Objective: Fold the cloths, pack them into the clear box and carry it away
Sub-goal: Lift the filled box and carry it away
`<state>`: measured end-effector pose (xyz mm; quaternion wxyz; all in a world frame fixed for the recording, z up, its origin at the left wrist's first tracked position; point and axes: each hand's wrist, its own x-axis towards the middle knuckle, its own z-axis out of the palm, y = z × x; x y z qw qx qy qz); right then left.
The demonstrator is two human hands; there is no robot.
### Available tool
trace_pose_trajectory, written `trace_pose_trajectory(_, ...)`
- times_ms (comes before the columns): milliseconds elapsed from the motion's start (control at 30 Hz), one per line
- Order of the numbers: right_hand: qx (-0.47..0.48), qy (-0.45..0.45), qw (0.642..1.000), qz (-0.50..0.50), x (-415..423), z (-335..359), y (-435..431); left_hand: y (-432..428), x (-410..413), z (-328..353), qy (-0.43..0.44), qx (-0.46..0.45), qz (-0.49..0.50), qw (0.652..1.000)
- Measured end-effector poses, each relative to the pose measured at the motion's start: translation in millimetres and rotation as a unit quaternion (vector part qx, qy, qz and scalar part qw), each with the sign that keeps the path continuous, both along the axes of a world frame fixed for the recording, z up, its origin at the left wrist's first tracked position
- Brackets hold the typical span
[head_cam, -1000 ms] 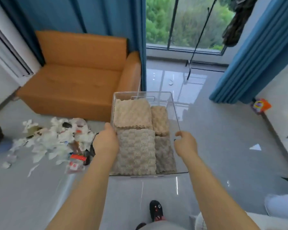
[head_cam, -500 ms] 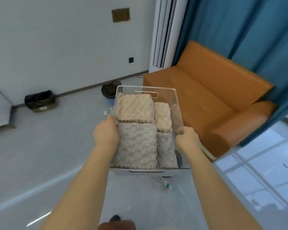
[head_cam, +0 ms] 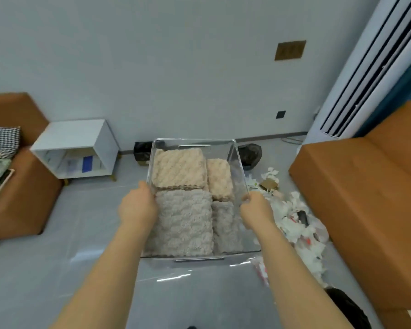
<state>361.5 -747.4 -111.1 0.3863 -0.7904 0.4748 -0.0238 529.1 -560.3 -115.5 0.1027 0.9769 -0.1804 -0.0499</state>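
I hold a clear plastic box (head_cam: 237, 160) in the air in front of me, above the grey floor. My left hand (head_cam: 137, 207) grips its left rim and my right hand (head_cam: 255, 211) grips its right rim. Inside lie several folded fluffy cloths: a wide beige cloth (head_cam: 179, 167) and a narrow beige cloth (head_cam: 220, 178) at the far end, a wide grey cloth (head_cam: 184, 222) and a narrow grey cloth (head_cam: 224, 225) at the near end.
An orange sofa (head_cam: 365, 198) stands at the right, with a heap of white paper litter (head_cam: 299, 224) on the floor beside it. A white open cabinet (head_cam: 75, 148) stands by the wall ahead on the left. An orange seat (head_cam: 17, 193) with clutter is at the far left. A tall white air conditioner (head_cam: 370, 67) is at the upper right.
The view has swung left across the room: the window and curtains are gone, the sofa has shifted to the right, and the white cabinet and wall have come into view. Both hands keep hold of the box.
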Motion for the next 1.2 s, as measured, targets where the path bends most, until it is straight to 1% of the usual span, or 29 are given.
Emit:
trace_pose_trajectory(67, 0.019, 0.011, 1.000, 0.008, 55.9, -4.4, 5.7, 12.1, 47.5, 6.9, -0.005, 0.019, 0.019, 1.000)
trace_pose_trajectory(167, 0.029, 0.016, 0.999, 0.018, 132.0, -9.1, 1.6, 16.5, 113.6, 5.1, 0.002, 0.016, 0.032, 0.999)
trace_pose_trajectory(233, 0.024, 0.019, 0.999, 0.043, 191.9, -11.8, -3.8, 20.3, 163.4, -3.1, 0.008, 0.013, 0.050, 0.999)
trace_pose_trajectory(333, 0.008, 0.031, 0.995, 0.095, 291.5, -20.9, -9.7, 30.5, 243.9, -19.7, 0.007, -0.007, 0.087, 0.996)
trace_pose_trajectory(433, 0.003, 0.033, 0.989, 0.143, 388.9, -23.8, -4.1, 46.2, 317.6, -22.5, 0.009, -0.005, 0.132, 0.991)
trace_pose_trajectory(467, 0.006, 0.029, 0.986, 0.165, 438.3, -24.3, 2.0, 56.3, 354.7, -19.7, 0.006, -0.001, 0.158, 0.987)
trace_pose_trajectory(633, 0.032, 0.008, 0.969, 0.246, 580.2, -15.6, 42.8, 106.0, 453.9, -15.6, -0.019, -0.001, 0.261, 0.965)
trace_pose_trajectory(700, 0.032, 0.037, 0.955, 0.293, 641.4, -25.1, 59.5, 128.1, 496.8, -21.3, -0.020, -0.009, 0.290, 0.957)
trace_pose_trajectory(767, 0.025, 0.081, 0.942, 0.324, 693.9, -34.5, 74.7, 146.3, 541.2, -26.1, -0.013, -0.019, 0.298, 0.954)
trace_pose_trajectory(833, 0.039, 0.109, 0.937, 0.329, 753.5, -49.1, 94.0, 164.9, 597.4, -31.8, -0.006, -0.011, 0.287, 0.958)
trace_pose_trajectory(967, 0.091, 0.142, 0.936, 0.309, 847.1, -59.0, 136.2, 206.1, 697.8, -45.2, 0.013, 0.010, 0.265, 0.964)
trace_pose_trajectory(1067, 0.129, 0.142, 0.933, 0.305, 917.9, -61.0, 164.1, 236.0, 774.6, -47.6, 0.007, 0.014, 0.251, 0.968)
trace_pose_trajectory(1200, 0.163, 0.180, 0.924, 0.294, 1001.8, -70.1, 186.5, 258.9, 868.2, -60.6, -0.003, 0.008, 0.234, 0.972)
